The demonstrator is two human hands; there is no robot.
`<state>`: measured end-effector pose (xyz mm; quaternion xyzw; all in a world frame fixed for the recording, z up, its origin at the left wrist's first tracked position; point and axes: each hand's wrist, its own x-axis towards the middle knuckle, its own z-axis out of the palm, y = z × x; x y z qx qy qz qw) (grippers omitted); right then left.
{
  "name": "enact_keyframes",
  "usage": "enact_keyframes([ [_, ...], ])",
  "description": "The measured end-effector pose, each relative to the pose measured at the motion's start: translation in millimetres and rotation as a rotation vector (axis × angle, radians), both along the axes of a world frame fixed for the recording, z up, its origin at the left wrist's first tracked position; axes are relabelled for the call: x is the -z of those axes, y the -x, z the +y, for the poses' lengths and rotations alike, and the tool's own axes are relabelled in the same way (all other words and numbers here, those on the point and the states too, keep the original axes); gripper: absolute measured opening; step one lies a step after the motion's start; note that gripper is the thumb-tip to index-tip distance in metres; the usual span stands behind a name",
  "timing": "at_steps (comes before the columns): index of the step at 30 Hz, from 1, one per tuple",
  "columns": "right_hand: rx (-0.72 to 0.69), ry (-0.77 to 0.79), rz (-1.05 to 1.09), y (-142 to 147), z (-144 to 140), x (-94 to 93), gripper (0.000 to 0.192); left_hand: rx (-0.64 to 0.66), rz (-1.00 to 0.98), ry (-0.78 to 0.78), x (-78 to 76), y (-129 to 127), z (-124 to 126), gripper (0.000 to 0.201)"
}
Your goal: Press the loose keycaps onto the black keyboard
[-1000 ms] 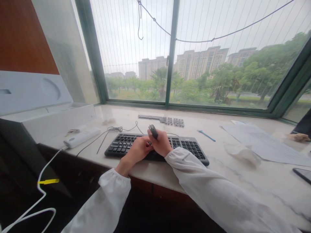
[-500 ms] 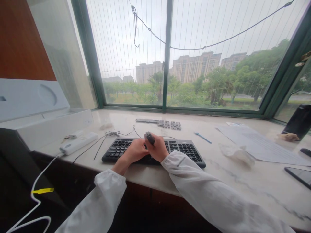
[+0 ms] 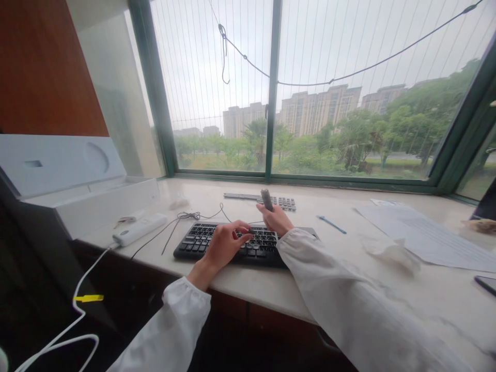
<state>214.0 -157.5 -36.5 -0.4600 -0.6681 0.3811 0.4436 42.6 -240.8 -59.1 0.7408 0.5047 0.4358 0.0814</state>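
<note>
A black keyboard (image 3: 201, 240) lies on the marble sill in front of me. My left hand (image 3: 227, 243) rests on its middle rows, fingers pinched together over the keys. My right hand (image 3: 276, 219) is raised above the keyboard's far right part and grips a small dark grey tool (image 3: 266, 198) that sticks up out of the fist. Just behind it lies a flat strip of loose dark keys (image 3: 263, 199). Both arms wear white sleeves.
A white box (image 3: 93, 199) with an open lid stands at the left, with a white power strip (image 3: 138, 229) and its cable beside it. A blue pen (image 3: 329, 223), crumpled tissue (image 3: 393, 254) and paper sheets (image 3: 424, 235) lie to the right. A phone (image 3: 486, 283) is at the far right edge.
My right hand has lifted away from the left hand and moved back and to the right with the tool. My left hand has stayed on the keys.
</note>
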Motion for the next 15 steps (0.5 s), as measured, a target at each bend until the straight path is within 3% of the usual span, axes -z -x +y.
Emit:
enact_keyframes([
  [6,-0.342,0.128,-0.172,-11.4,-6.2,-10.5,0.039,-0.054,-0.103,-0.059,-1.6,-0.9,-4.4,0.02],
  [15,-0.452,-0.018,-0.238,-14.5,-8.0,-7.9,0.044,-0.116,-0.093,-0.028,-1.4,0.6,-3.6,0.022],
])
